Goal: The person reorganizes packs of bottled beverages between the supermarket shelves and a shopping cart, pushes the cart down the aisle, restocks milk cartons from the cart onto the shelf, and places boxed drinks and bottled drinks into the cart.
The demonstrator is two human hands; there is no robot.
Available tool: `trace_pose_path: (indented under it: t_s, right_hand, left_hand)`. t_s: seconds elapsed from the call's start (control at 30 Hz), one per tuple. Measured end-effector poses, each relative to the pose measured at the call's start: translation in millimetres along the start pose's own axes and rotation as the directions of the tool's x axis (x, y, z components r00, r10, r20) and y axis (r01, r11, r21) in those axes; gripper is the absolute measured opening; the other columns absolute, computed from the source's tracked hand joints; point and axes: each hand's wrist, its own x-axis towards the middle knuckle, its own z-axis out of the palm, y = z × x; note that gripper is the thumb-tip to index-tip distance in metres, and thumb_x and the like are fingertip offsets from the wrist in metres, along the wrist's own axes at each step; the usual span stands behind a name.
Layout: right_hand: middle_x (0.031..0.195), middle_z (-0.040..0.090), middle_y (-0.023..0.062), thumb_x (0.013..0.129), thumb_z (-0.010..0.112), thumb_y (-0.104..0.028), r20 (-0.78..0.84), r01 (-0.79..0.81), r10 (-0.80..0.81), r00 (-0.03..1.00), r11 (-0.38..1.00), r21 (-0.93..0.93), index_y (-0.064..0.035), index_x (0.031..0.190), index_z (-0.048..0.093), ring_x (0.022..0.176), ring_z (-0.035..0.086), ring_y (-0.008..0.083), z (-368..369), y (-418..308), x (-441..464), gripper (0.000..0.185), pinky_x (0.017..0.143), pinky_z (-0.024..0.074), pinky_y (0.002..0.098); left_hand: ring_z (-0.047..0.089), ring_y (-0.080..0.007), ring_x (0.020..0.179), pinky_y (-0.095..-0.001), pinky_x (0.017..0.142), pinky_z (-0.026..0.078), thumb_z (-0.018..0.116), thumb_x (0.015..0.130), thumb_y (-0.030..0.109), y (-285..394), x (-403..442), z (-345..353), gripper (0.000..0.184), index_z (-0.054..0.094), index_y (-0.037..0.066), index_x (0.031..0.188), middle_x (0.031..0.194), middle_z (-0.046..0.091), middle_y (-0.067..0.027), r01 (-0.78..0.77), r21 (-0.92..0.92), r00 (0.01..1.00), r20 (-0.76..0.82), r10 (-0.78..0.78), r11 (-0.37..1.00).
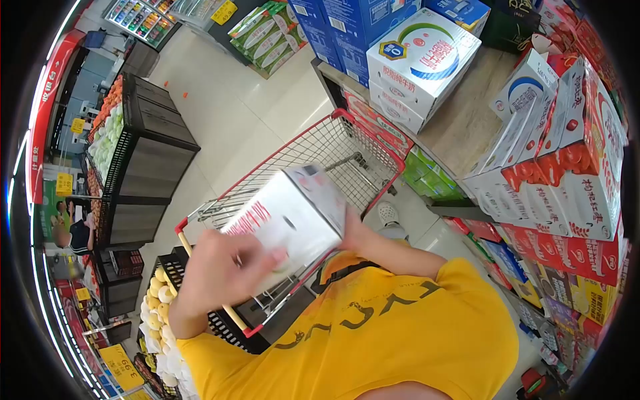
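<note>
A white milk box (293, 217) with red lettering is held up, tilted, over the shopping cart (393, 157). My right hand (353, 230) is closed on the box's right edge, its fingers mostly hidden behind it. In front of the lower left part of the box is my left hand (230, 270). Its bent fingers are smeared by motion, so whether they touch the box cannot be made out. The cart's wire basket, rimmed in red, is below the box and partly covered by it.
Stacked milk boxes (423, 53) stand on a wooden display table (460, 110) at the right, with more boxes (567, 153) farther right. Black produce stands (150, 140) line the left. Yellow pears (157, 293) lie beside the cart. Another person (80, 233) is at far left.
</note>
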Motion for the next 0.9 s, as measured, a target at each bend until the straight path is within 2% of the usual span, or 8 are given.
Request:
trace_pose_path:
  t_s: [0.03,0.13,0.3,0.37,0.47,0.53,0.67,0.9]
  right_hand:
    - [0.137,0.049,0.0118,0.094,0.028,-0.053,-0.048,0.054,-0.054,0.997,0.999,-0.002,-0.0104,0.138,0.042,0.124,0.048,0.0313,26.9,-22.1,-11.7,0.062,0.103,0.0399,0.0506]
    - [0.135,0.051,0.0127,0.095,0.028,-0.050,0.025,0.151,-0.156,0.987,0.979,0.135,-0.0102,0.137,0.043,0.119,0.054,0.0314,14.2,-66.6,4.5,0.060,0.103,0.0425,0.0443]
    - [0.131,0.053,0.0149,0.097,0.031,-0.045,-0.008,0.454,-0.464,0.886,0.863,0.224,-0.0049,0.135,0.044,0.116,0.055,0.0307,45.7,-131.4,16.8,0.057,0.102,0.0442,0.0428]
    - [0.131,0.053,0.0158,0.098,0.032,-0.040,0.034,0.501,-0.520,0.853,0.836,0.224,-0.0033,0.134,0.044,0.116,0.056,0.0304,34.5,-149.8,22.8,0.053,0.098,0.0469,0.0420]
    - [0.131,0.053,0.0151,0.098,0.033,-0.043,-0.184,0.601,-0.576,0.796,0.788,0.132,-0.0038,0.134,0.045,0.115,0.056,0.0300,44.5,-186.9,7.8,0.054,0.098,0.0470,0.0415]
    - [0.131,0.053,0.0134,0.098,0.033,-0.045,0.029,0.626,-0.629,0.777,0.776,0.075,-0.0055,0.135,0.045,0.114,0.056,0.0291,35.7,-204.8,2.1,0.055,0.097,0.0477,0.0404]
    - [0.134,0.051,0.0110,0.098,0.032,-0.049,-0.030,0.640,-0.639,0.768,0.769,0.005,-0.0079,0.137,0.042,0.119,0.053,0.0262,33.4,-214.9,-11.4,0.058,0.101,0.0446,0.0405]
    - [0.133,0.051,0.0104,0.098,0.031,-0.044,-0.061,0.592,-0.590,0.805,0.805,0.035,-0.0075,0.137,0.042,0.119,0.054,0.0249,50.7,-206.2,-27.5,0.054,0.100,0.0452,0.0409]
  left_hand:
    - [0.044,-0.0167,0.037,-0.0282,0.040,0.035,0.074,0.079,0.022,10.6,-6.6,4.8,0.037,0.057,0.002,0.054,0.043,0.047,-0.0051,-0.155,0.058,0.987,0.054,0.152,0.986]
    - [0.046,-0.0145,0.038,-0.0282,0.039,0.031,0.082,0.071,0.019,15.9,-11.7,22.6,0.032,0.058,0.004,0.054,0.047,0.051,-0.0037,-0.411,0.058,0.912,0.013,0.411,0.910]
    - [0.055,-0.0186,0.046,-0.0288,0.042,0.037,0.086,0.063,0.019,19.8,0.5,20.9,0.030,0.059,0.007,0.055,0.049,0.053,-0.0031,-0.447,0.255,0.877,-0.063,0.476,0.857]
    - [0.059,-0.0175,0.048,-0.0284,0.049,0.045,0.084,0.065,0.029,21.8,15.5,26.1,0.032,0.061,0.009,0.057,0.056,0.060,-0.0018,-0.563,0.372,0.759,-0.120,0.639,0.738]
    - [0.063,-0.0168,0.058,-0.0282,0.057,0.049,0.085,0.061,0.034,27.5,46.0,34.6,0.032,0.065,0.008,0.061,0.061,0.064,-0.0009,-0.595,0.452,0.702,-0.110,0.704,0.664]
    - [0.060,-0.0194,0.055,-0.0289,0.053,0.046,0.086,0.058,0.037,31.4,68.1,37.2,0.038,0.062,0.008,0.057,0.057,0.061,-0.0022,-0.646,0.462,0.621,-0.144,0.771,0.607]
    - [0.050,-0.0223,0.042,-0.0306,0.045,0.038,0.089,0.054,0.033,46.0,99.8,34.9,0.049,0.047,0.008,0.046,0.046,0.048,-0.0053,-0.673,0.420,0.614,-0.142,0.776,0.609]
    - [0.049,-0.0202,0.040,-0.0290,0.042,0.034,0.090,0.054,0.028,44.4,120.8,24.9,0.048,0.047,0.008,0.046,0.044,0.047,-0.0057,-0.718,0.310,0.594,-0.192,0.781,0.623]
